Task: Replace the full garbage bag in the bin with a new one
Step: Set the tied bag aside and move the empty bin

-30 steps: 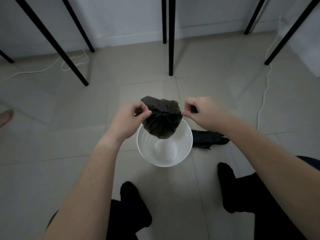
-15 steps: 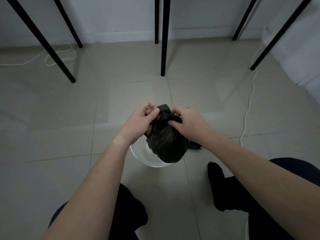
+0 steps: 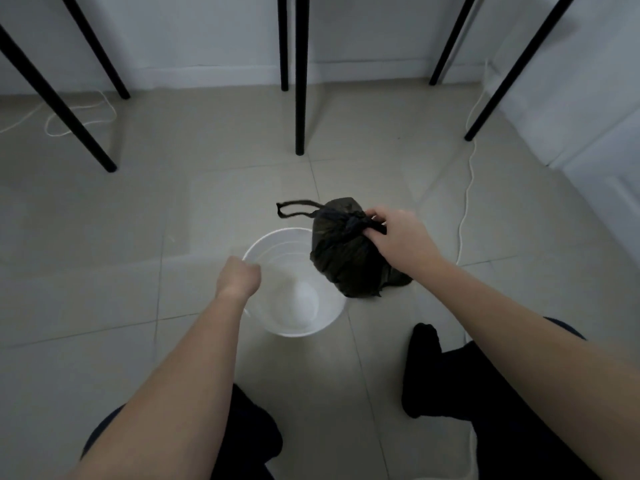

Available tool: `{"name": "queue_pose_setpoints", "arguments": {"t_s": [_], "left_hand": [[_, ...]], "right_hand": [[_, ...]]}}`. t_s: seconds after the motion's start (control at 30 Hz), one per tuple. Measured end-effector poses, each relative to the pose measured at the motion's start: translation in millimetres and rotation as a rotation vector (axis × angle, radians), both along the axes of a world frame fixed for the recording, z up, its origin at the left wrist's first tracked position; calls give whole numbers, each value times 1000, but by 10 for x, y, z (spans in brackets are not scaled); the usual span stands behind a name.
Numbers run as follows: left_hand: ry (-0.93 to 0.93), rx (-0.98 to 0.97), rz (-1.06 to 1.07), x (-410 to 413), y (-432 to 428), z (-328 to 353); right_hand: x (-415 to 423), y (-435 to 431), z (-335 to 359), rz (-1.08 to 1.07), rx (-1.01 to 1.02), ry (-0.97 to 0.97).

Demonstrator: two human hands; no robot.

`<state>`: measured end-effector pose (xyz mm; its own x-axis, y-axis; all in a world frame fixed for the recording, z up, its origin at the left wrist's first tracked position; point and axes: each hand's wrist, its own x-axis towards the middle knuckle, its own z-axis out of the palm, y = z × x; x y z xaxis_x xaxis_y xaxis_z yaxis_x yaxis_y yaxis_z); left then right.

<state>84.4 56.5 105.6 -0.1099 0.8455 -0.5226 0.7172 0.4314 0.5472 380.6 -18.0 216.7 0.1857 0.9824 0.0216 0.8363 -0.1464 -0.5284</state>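
Observation:
The white bin [image 3: 332, 320] stands on the tiled floor with nothing in it. The full black garbage bag [image 3: 341, 258] hangs just right of the bin, over its right rim. My right hand [image 3: 398, 239] grips the bag's tied top, and a drawstring loop [image 3: 294, 207] sticks out to the left. My left hand [image 3: 239, 277] is curled over the bin's left rim and seems to hold it. A dark piece of plastic [image 3: 401, 280] shows on the floor behind the bag's bottom.
Black table legs [image 3: 299, 98] stand ahead, with more at the left and right. A white cable [image 3: 465, 202] runs along the floor on the right, near a white wall. My feet in black socks [image 3: 422, 368] are just behind the bin.
Both hands were at the bag's top over the bin. Now my right hand alone carries the bag to the right, and my left hand has dropped to the bin's left rim.

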Motion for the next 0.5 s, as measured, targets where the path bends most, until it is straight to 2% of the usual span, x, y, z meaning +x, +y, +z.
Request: {"name": "queue_pose_setpoints", "arguments": {"t_s": [0.07, 0.17, 0.5], "left_hand": [[30, -111, 24, -97, -92, -185], [-47, -210, 72, -170, -205, -370], [-159, -247, 218, -180, -216, -554]], "right_hand": [[212, 28, -32, -37, 2, -24], [527, 50, -186, -78, -26, -45], [1235, 93, -975, -274, -214, -18]]}}
